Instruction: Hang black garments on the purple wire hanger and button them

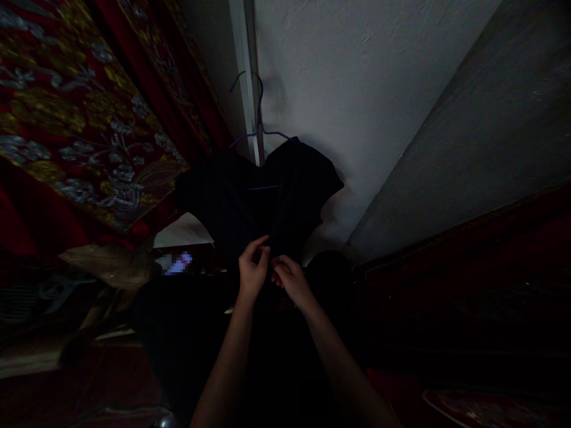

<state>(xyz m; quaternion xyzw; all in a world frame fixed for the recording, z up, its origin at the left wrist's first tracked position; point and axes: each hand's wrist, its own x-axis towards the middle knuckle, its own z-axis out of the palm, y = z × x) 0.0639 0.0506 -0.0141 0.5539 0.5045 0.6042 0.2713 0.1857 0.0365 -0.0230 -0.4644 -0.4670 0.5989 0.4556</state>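
A black shirt (pixel 297 187) hangs on a thin purple wire hanger (pixel 260 113), its neck open in a V. At the bottom of that V, my left hand (pixel 254 264) is closed in a pinch on the shirt's front edge, thumb and forefinger together. Close beside it on the right, my right hand (pixel 289 274) has its fingers curled in and closed on the same front edge. The dark cloth and dim light hide what lies exactly between the fingertips. Below my hands the lower shirt fades into shadow.
A narrow pale post (pixel 247 53) runs behind the hanger against the grey wall (pixel 348 77). Red cloth with gold and silver embroidery (pixel 66 107) hangs at the left. Wooden pieces (pixel 107 264) lie beneath it. Dark red panelling (pixel 468 238) stands at the right.
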